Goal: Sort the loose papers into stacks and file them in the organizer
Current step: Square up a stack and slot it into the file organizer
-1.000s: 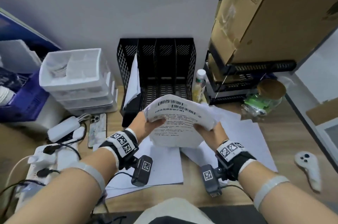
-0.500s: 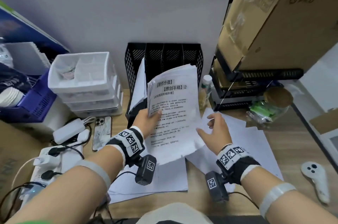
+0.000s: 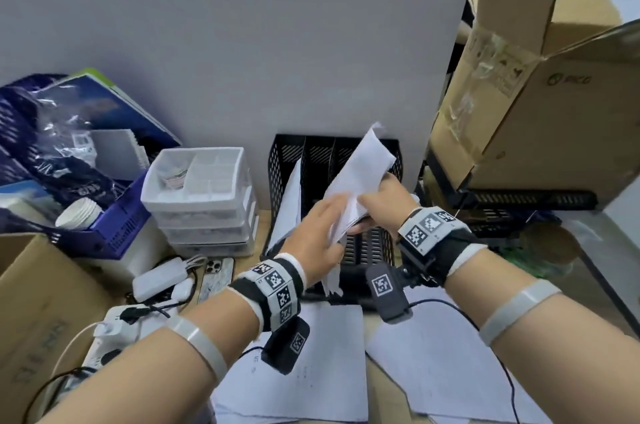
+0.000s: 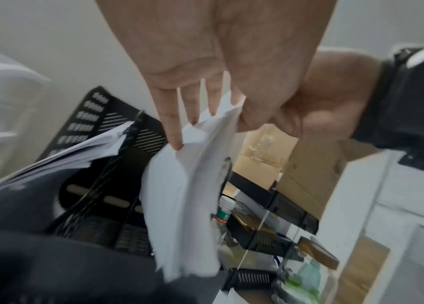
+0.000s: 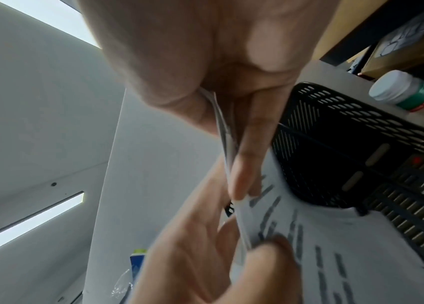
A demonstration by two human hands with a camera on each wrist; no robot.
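Since the earlier frames, both hands have carried the sheaf of papers up off the desk and forward, and it now hangs on edge, tilted, above the black mesh organizer. Printed text faced the head camera before; now only a blank white side shows there.

Grip state: the right hand pinches the sheaf between thumb and fingers near mid-length, as the right wrist view confirms. The left hand lies along the opposite face with fingers nearly straight, thumb against the paper (a steadying hold rather than a clench, as far as the blurred views allow).

Position relative to the grip: below the pinch, the lower edge of the sheaf points down toward the slots of the organizer. Which slot it lines up with cannot be determined. Above the pinch, the free end fans toward the wall.

Progress, as a judgement:
- Done: one filed stack already leans in the leftmost slot, to the left of the grip.
- In hand: this sheaf, apparently being lowered for insertion.
- Left: several loose sheets lie on the desk beneath the forearms, not yet stacked or filed.

The task thus appears to be partway through.
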